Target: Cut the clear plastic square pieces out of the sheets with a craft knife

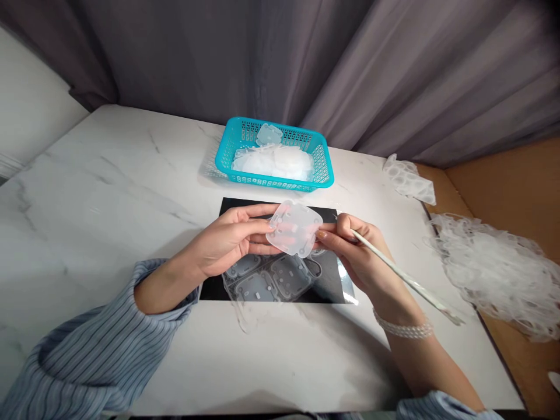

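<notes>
My left hand (230,239) grips a translucent, rounded-square plastic piece (294,228) by its left side, with the fingers laid across the face. The piece has several small raised tabs and holes. My right hand (352,254) holds a long thin white stick (406,277) between its fingers and thumb, and its fingertips touch the piece's right edge. The stick's tip is hidden behind my right hand. Under both hands lies a black sheet (280,290) carrying a clear moulded plastic panel (266,277) with similar rounded shapes.
A turquoise plastic basket (274,182) stands behind the black sheet, holding a pile of white translucent pieces. Lattice plastic scrap (494,274) lies at the right, over the edge of the white marble table (96,175), with more scrap (409,179) farther back. Grey curtains hang behind.
</notes>
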Demonstrator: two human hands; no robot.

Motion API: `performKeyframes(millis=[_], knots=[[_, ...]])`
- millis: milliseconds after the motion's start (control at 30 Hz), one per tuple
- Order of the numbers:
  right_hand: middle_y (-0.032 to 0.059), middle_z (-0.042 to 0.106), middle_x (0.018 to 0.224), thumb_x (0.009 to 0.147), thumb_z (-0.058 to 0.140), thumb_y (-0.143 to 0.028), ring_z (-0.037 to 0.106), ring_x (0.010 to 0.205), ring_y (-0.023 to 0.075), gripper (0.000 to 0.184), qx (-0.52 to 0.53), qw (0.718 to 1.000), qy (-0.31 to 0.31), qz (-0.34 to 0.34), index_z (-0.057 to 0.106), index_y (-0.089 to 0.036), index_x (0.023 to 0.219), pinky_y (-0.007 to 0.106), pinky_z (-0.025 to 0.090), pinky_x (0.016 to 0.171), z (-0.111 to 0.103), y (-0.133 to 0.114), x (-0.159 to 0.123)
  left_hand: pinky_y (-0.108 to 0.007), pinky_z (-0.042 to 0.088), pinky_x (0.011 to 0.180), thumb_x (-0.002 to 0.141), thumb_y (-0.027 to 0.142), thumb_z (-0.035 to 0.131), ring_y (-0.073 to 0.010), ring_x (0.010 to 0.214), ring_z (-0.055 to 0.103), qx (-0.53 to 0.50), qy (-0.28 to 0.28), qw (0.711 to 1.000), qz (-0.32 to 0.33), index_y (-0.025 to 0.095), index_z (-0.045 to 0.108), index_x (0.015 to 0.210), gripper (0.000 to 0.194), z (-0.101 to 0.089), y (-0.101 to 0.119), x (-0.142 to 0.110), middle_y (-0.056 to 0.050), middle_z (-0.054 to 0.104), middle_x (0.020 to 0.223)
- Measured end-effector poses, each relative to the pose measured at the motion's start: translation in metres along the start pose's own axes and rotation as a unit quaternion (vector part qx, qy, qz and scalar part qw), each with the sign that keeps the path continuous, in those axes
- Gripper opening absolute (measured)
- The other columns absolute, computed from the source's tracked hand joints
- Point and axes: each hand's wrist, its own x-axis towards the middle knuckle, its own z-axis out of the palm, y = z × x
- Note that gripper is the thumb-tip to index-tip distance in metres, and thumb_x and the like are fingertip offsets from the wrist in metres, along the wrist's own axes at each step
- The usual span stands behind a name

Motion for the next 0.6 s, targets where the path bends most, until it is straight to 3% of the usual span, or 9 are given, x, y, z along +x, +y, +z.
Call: performKeyframes(millis=[367,600], knots=[[0.0018,0.075,0.088,0.082,0.074,-0.021,0.067,0.071,0.0143,0.046,0.018,1.0,-0.009,-0.008,0.033,-0.022,0.063,0.031,0.057,0.074,-0.0002,-0.0029,-0.0025,-0.036,0.062,0.08,0.085,0.013,0.066,-0.0241,0.096,0.072,-0.001,-0.002,1.0,-0.007,0.019,0.068,0.122,0.038,0.0006,0.0013,-0.001,-0.012,0.074,0.111],[0.0015,0.075,0.087,0.083,0.073,-0.016,0.062,0.07,0.0107,0.047,0.006,0.999,-0.01,-0.03,0.033,-0.021,0.061,0.024,0.052,0.068,-0.0012,-0.004,-0.0044,-0.041,0.061,0.085,0.085,0.017,0.068,-0.0267,0.101,0.071,0.007,-0.004,1.0,-0.009,0.018,0.069,0.12,0.035,-0.0003,0.001,-0.0007,-0.013,0.072,0.116]])
